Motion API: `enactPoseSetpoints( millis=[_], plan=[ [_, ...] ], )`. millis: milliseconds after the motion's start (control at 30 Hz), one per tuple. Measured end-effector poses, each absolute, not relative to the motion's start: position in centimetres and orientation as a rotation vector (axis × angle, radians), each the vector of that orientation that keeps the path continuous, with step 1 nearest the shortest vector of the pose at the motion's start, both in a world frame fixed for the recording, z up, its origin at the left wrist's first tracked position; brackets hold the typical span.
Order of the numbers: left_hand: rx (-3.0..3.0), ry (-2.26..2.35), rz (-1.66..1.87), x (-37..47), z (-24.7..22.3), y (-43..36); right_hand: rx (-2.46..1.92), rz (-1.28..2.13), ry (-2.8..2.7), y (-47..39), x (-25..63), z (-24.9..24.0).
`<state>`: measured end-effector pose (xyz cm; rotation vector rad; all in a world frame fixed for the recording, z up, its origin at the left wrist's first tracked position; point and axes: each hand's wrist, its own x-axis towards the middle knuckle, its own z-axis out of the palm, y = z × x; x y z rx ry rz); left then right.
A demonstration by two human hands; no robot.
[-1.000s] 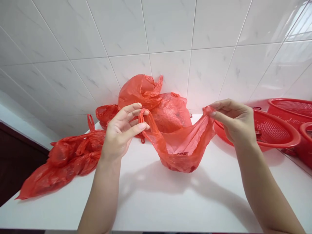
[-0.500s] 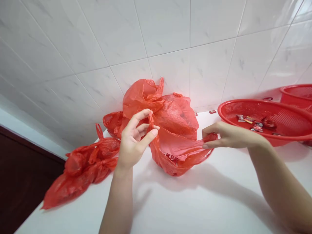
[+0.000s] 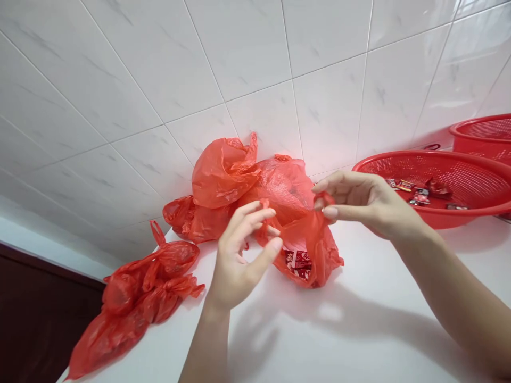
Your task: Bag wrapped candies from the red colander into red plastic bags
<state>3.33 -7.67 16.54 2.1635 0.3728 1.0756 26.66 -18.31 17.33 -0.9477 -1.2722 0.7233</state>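
Note:
A thin red plastic bag (image 3: pixel 329 255) stands on the white table with its mouth gaping toward me. Inside it lie several small red wrapped sweets (image 3: pixel 298 260). My right hand (image 3: pixel 361 205) pinches one handle of this bag between thumb and fingers and holds it up. On the other side, my left hand (image 3: pixel 247 252) has the second handle looped over its curled fingers, with the thumb held apart. Just behind the bag, more filled red plastic bags (image 3: pixel 223 173) lean on the wall.
To the left, several knotted red bags (image 3: pixel 123 314) lie along the table's edge. A red perforated basket (image 3: pixel 435 213) with a few wrapped sweets sits at the right, and a second red basket (image 3: pixel 483 138) stands behind it. White wall tiles (image 3: pixel 255 58) rise behind the table.
Both hands have come closer together. My right hand has moved left and up with its handle, narrowing the bag's mouth, and more of the sweets show. The view has shifted slightly.

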Motion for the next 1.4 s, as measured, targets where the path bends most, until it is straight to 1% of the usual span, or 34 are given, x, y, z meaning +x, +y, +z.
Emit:
enactPoseSetpoints(
  millis=[133,300,433,533,600,700,833,967,1100,1200,1267,1400],
  plan=[
    [2.438,0.383,1.094,4.5,15.6,-9.6,-0.945,0.544,-1.539,-18.6,24.3,16.9],
    [2.506,0.440,1.218,5.5,15.1,-10.4,-0.972,0.237,-1.815,-19.1,22.9,16.6],
    [2.441,0.480,1.260,5.6,15.2,-10.2,-1.004,0.102,-1.856,-19.2,23.1,16.3],
    [2.232,0.483,1.208,5.3,15.6,-9.9,-1.121,0.049,-1.794,-18.8,23.4,15.8],
    [2.022,0.448,1.161,5.1,15.9,-9.6,-1.232,0.102,-1.767,-18.1,23.5,15.2],
    [1.736,0.385,1.131,4.8,16.3,-8.9,-1.311,0.286,-1.766,-16.7,23.5,14.2],
    [1.527,0.375,1.144,4.7,16.6,-7.9,-1.169,0.485,-1.807,-15.2,22.9,13.2],
    [1.379,0.352,1.191,5.1,16.6,-7.7,-1.064,0.485,-1.718,-14.9,21.0,12.1],
    [1.380,0.349,1.173,5.2,16.6,-8.4,-1.084,0.383,-1.626,-14.6,19.0,10.6],
    [1.467,0.343,1.121,4.7,16.8,-8.7,-1.004,0.379,-1.562,-14.4,18.6,10.2],
    [1.530,0.349,1.091,4.2,17.0,-8.7,-0.938,0.465,-1.496,-14.4,18.7,10.4],
    [1.686,0.419,1.075,2.8,18.0,-8.0,-0.823,0.831,-1.252,-14.7,19.6,11.4]
  ],
)
